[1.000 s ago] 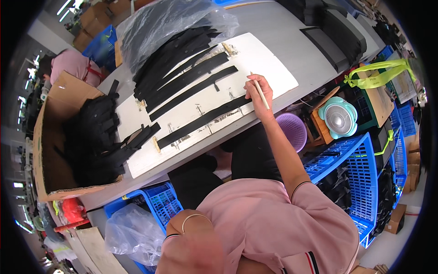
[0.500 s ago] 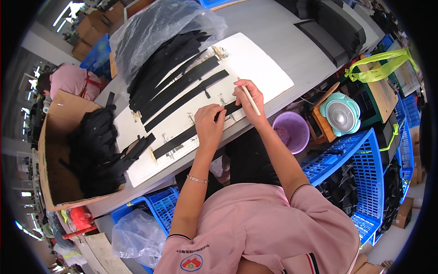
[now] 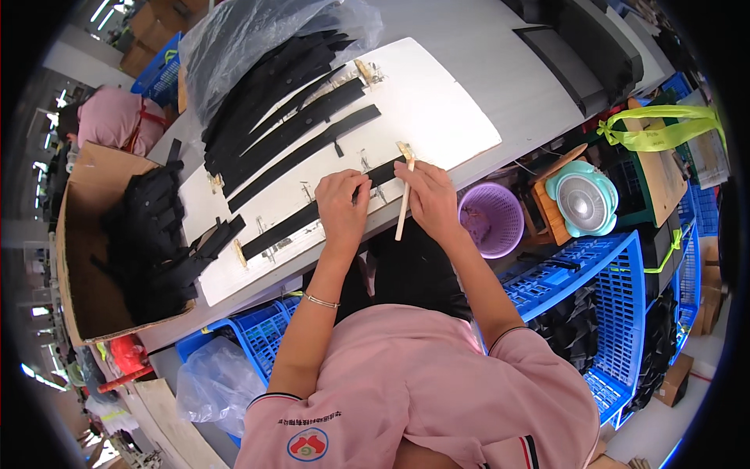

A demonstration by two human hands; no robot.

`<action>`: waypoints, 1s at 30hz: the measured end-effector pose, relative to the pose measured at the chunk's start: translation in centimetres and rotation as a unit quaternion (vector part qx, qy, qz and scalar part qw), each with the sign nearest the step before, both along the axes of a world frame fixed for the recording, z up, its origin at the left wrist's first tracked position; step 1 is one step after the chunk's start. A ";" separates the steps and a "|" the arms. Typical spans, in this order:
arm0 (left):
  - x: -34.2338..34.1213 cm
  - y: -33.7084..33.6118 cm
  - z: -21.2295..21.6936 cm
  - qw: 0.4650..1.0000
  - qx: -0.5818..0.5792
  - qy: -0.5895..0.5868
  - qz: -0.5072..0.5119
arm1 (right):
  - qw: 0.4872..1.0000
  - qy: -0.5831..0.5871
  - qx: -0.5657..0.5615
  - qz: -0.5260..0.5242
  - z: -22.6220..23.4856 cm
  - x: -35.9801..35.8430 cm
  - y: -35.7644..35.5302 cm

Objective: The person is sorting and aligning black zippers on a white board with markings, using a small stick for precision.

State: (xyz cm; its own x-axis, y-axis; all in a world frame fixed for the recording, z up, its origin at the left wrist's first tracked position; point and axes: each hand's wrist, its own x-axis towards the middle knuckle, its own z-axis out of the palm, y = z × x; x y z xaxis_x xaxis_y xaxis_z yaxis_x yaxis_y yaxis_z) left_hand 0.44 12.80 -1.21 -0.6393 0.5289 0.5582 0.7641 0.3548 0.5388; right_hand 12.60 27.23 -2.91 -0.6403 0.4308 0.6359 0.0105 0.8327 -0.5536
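Observation:
A long black fabric strip (image 3: pixel 283 230) lies slantwise on a marked white board (image 3: pixel 449 105). My left hand (image 3: pixel 342 209) is bent over its middle, thumb and fingers closing at the strip. At the strip's right end, my right hand (image 3: pixel 431 199) holds a slim cream-coloured marking pencil (image 3: pixel 403 209). The fingertips of that hand rest by the strip's end, beside a yellowish taped mark on the board. Farther back on the board lie another black strip with a small tab (image 3: pixel 308 152) and a heap of black strips (image 3: pixel 258 98).
Left of the board stands a cardboard box (image 3: pixel 101 184) full of black strips. Clear plastic (image 3: pixel 234 39) covers the far heap. At right are a purple basket (image 3: pixel 500 223), a teal fan (image 3: pixel 582 199) and blue crates (image 3: pixel 621 313). Black panels (image 3: pixel 562 66) lie at the table's far right.
My right hand has turned and come down onto the strip's right end; the pencil now points down toward me. My left hand stays at the strip's middle. The whole view has shifted slightly.

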 end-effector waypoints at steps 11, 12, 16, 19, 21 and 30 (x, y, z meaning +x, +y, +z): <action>0.6 0.2 0.4 0.999 -0.010 -0.031 0.004 | 0.998 0.035 0.042 0.040 -1.3 0.4 0.7; 0.6 0.1 0.4 0.999 -0.012 -0.031 0.010 | 0.997 0.036 0.040 0.046 -1.4 0.4 0.7; 0.6 0.2 0.5 0.999 -0.011 -0.031 0.007 | 0.998 0.027 0.037 0.049 -1.4 0.4 0.8; 0.6 0.2 0.6 0.999 -0.012 -0.037 0.006 | 0.998 0.025 0.042 0.045 -1.3 0.5 0.7; 0.7 0.2 0.6 0.999 -0.013 -0.042 0.009 | 0.998 0.023 0.043 0.046 -1.4 0.5 0.8; 0.8 0.0 0.9 0.999 -0.004 -0.045 0.018 | 0.998 0.036 0.021 0.046 0.3 0.0 0.6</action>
